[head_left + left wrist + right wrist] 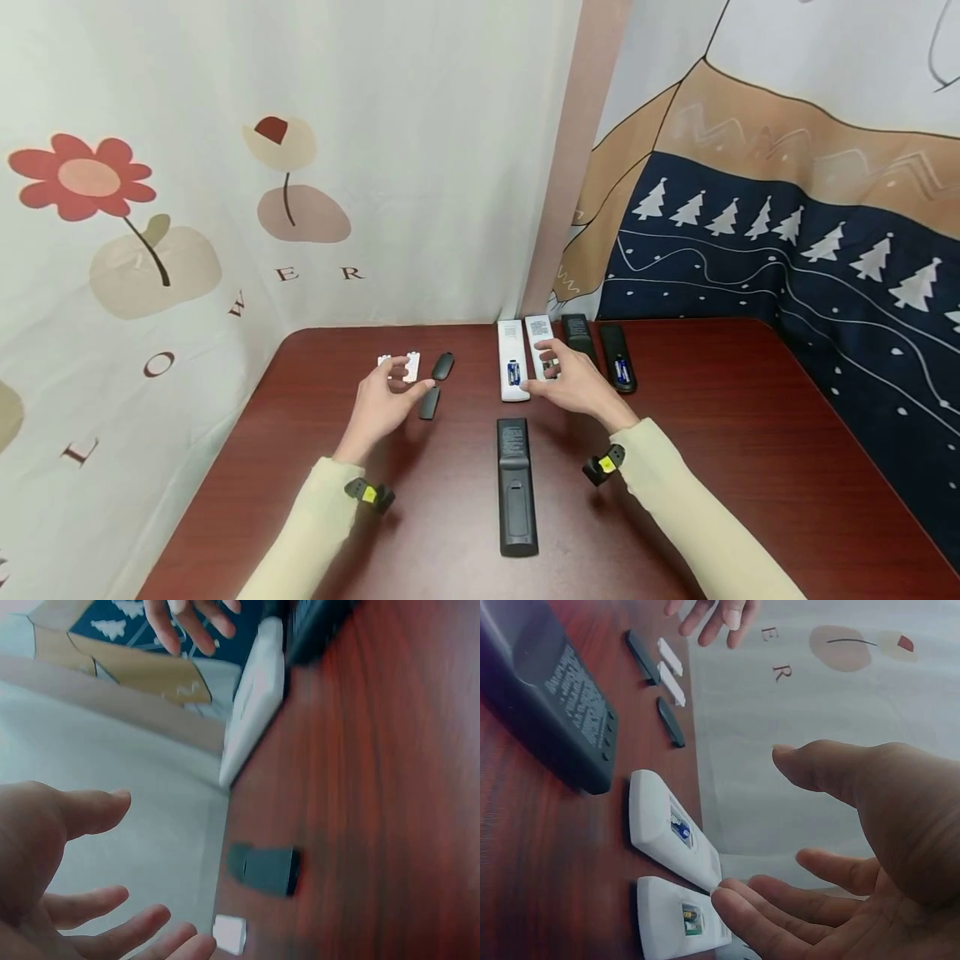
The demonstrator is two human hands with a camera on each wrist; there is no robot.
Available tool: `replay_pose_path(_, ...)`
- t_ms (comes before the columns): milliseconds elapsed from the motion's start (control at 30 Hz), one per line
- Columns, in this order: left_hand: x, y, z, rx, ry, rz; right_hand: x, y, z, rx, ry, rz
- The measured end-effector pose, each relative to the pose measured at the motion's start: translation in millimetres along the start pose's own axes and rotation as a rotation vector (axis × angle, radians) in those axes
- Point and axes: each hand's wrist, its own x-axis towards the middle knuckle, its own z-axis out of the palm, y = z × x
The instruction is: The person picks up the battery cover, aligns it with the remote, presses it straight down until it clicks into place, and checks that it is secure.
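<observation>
My left hand (378, 408) hovers with fingers spread above the white battery covers (412, 367) and beside two black battery covers (443, 367), holding nothing. Over the row of remotes, my right hand (579, 382) is spread too, with thumb and fingers apart. Beneath it lie a white remote (512, 342) with blue batteries in its open compartment and a second white remote (538, 330), partly hidden by the fingers. A black remote (517, 508) lies face down nearer to me, its back cover in place.
Two more black remotes stand at the row's right end: one (576, 333) partly behind the hand, the other (613, 342) showing blue batteries. A printed curtain (420, 167) borders the back of the brown table (720, 467).
</observation>
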Motion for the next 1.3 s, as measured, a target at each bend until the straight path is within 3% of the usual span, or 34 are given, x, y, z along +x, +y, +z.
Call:
replay_pose_path(267, 29.8, -17.0, -14.4, 0.077, 0.019, -0.037, 24.7, -9.1, 6.4, -0.044, -0.034, 0.011)
replay_pose_path(600, 57.0, -29.7, -21.0, 0.133, -0.074, -0.121, 51.8, -14.7, 16.4, -0.078, -0.08, 0.038)
replay_pose_path(767, 64.2, -31.3, -22.0, 0.179, -0.078, -0.15, 62.0, -19.9, 25.1, -0.091, -0.109, 0.088)
replay_pose_path(967, 70.6, -32.1, -20.7, 0.236, -0.077, -0.17, 70.0, -29.7, 34.0, -0.106, -0.077, 0.156)
replay_pose_path(1300, 76.8, -37.8, -17.8, 0.302, -0.064, -0.144, 83.5, -39.2, 51.4, -0.356, 0.005, 0.174)
